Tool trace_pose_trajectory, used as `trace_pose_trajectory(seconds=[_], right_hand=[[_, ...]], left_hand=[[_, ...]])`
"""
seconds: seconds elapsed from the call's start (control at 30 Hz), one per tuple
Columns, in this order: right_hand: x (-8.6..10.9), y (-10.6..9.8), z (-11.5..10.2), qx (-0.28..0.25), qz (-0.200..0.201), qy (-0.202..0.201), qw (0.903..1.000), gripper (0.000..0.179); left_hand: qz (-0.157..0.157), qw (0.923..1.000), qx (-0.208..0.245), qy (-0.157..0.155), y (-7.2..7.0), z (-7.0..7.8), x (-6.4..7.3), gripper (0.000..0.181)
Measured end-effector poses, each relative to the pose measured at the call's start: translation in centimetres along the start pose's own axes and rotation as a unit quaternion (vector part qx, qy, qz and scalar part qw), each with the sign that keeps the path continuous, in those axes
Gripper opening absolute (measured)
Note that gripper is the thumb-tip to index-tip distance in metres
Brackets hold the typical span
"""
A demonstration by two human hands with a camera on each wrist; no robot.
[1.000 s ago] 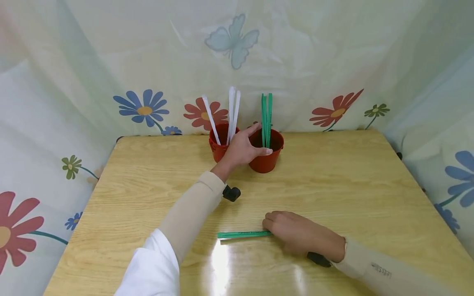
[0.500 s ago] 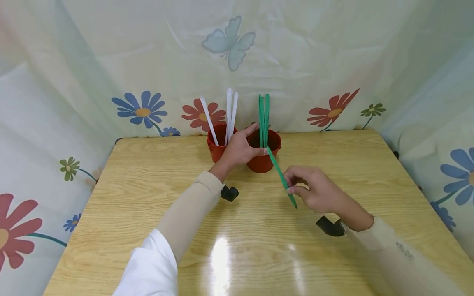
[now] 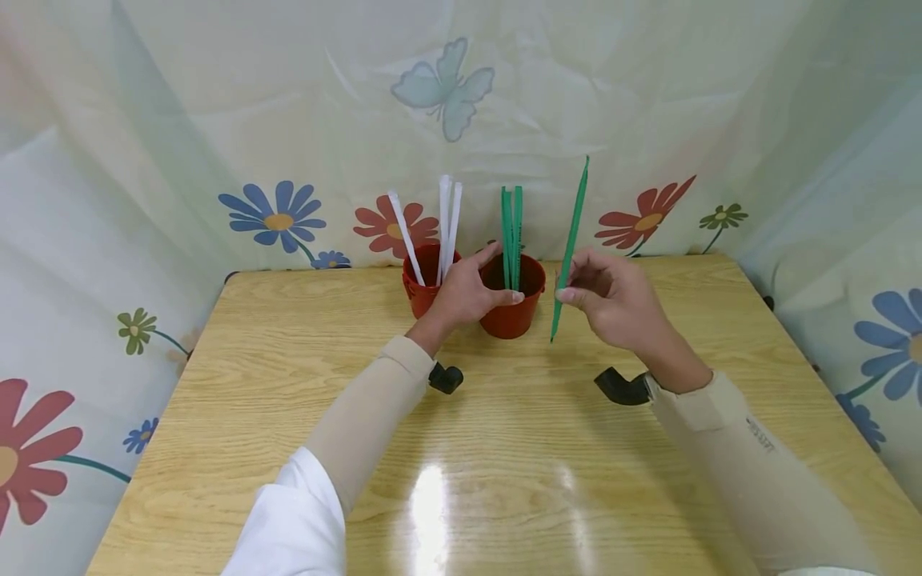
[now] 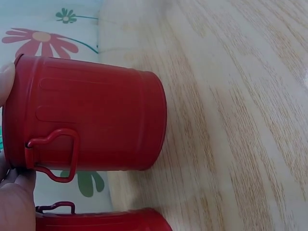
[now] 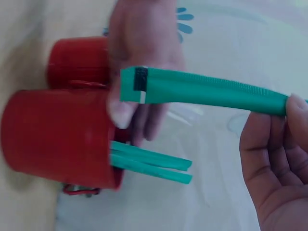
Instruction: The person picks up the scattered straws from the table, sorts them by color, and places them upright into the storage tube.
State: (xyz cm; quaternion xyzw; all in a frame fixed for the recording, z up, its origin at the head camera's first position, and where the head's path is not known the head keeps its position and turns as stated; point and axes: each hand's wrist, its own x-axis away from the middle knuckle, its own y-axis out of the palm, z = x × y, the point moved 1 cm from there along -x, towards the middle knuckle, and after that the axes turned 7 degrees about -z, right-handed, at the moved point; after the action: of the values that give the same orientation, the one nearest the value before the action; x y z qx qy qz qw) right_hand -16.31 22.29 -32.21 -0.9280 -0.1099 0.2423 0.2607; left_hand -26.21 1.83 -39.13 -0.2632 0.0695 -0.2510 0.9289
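Observation:
My left hand [image 3: 468, 292] grips the rim of the right-hand red bucket [image 3: 507, 324], thumb at the near side and fingers reaching across its left side. In the left wrist view this bucket [image 4: 101, 115] stands upright on the table, with a wire handle on its side. Several slim green wrapped straws [image 3: 507, 228] stand in it. Just right of the bucket, my right hand [image 3: 612, 300] pinches another green wrapped straw [image 3: 576, 220] between thumb and fingers, nearly upright in the air. The right wrist view shows the ribbed seal and black mark of this wrapped straw [image 5: 207, 89].
A second red bucket [image 3: 421, 300] stands close on the left, partly behind my left hand, with white wrapped straws [image 3: 446, 220] in it. The wooden table [image 3: 324, 336] ends at a flower-printed curtain [image 3: 461, 160] behind the buckets.
My right hand has picked the green straw off the table, carried it up and forward beside the right bucket, and turned it upright. The left hand keeps its place at the rim.

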Motion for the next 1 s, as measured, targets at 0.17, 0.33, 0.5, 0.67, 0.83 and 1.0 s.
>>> trace_pose_trajectory(seconds=[0.17, 0.33, 0.5, 0.67, 0.83, 1.0], right_hand=[[-2.9, 0.0, 0.0, 0.002, 0.047, 0.016, 0.9987, 0.005], [-5.1, 0.5, 1.7, 0.012, 0.064, 0.053, 0.9965, 0.009], [-6.0, 0.8, 3.5, 0.052, 0.052, 0.1, 0.9923, 0.009], [-6.1, 0.7, 5.0, 0.08, -0.002, 0.171, 0.9821, 0.038], [-4.5, 0.3, 5.7, 0.087, -0.04, 0.185, 0.9781, 0.066], [-2.7, -0.5, 4.9, 0.134, -0.047, 0.134, 0.9807, 0.074]], left_hand=[[-0.002, 1.0, -0.009, 0.003, -0.1, 0.3, 0.0, 0.094], [-0.01, 0.9994, -0.032, 0.013, 0.2, 0.2, -0.1, 0.097], [-0.004, 0.9989, -0.03, 0.036, 0.7, 0.1, -0.1, 0.094], [0.031, 0.9975, -0.017, 0.061, 0.9, 0.0, 0.7, 0.084], [0.081, 0.9912, -0.068, 0.08, -1.3, 0.3, 3.5, 0.087], [0.135, 0.9589, -0.247, 0.033, -6.6, -0.4, 6.4, 0.088]])
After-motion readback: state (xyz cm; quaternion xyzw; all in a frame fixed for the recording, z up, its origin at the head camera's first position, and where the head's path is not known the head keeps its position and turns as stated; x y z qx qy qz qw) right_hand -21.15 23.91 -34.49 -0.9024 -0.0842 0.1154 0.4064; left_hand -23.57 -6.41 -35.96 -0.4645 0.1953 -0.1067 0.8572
